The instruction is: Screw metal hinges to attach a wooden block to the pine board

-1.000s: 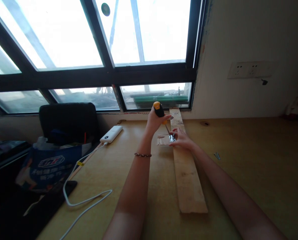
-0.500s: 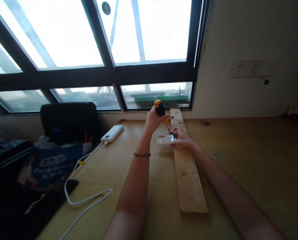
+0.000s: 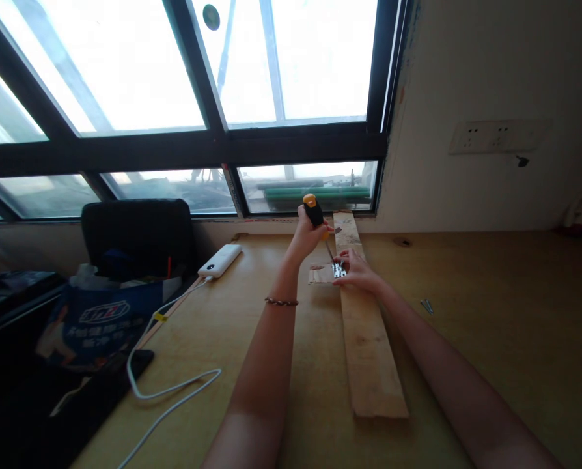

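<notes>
My left hand is wrapped round the black and yellow handle of a screwdriver, whose shaft slants down to a metal hinge. The hinge lies on a long wooden board, beside a small flat piece of wood that sticks out to the left. My right hand rests on the board with thumb and fingers closed about the hinge's right side. Where the screwdriver tip meets the hinge is too small to make out clearly.
A few screws lie on the table to the right. At left are a white power bank with a white cable, a black chair and a blue bag. A window stands behind.
My left hand has turned slightly on the screwdriver handle, its wrist shifting a little to the right. My right hand stays at the hinge. The whole view has shifted very slightly.
</notes>
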